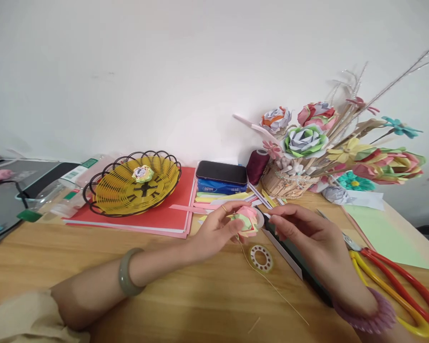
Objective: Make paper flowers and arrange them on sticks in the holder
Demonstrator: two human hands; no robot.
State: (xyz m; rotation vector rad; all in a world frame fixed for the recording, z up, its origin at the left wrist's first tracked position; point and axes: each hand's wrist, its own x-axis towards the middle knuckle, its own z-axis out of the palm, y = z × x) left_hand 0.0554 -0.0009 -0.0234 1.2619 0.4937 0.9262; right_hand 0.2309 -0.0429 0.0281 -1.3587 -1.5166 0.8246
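My left hand (216, 228) grips a small pink and green paper flower (247, 220) above the wooden table (186, 290). A thin pale stick (271, 283) hangs from the flower and trails down across the table. My right hand (307, 233) is just right of the flower, its fingertips pinched together next to it. Whether it holds something small I cannot tell. A small tape ring (260, 257) lies on the table below the flower. A green bangle is on my left wrist and a pink band on my right.
A yellow wire basket (160, 183) with a paper flower in it sits on red paper (164, 216) at the left. A phone (221, 172) lies on a tissue pack; a maroon thread spool (257, 166) and a vase of paper flowers (307, 147) stand behind. Scissors (396, 281) lie at right.
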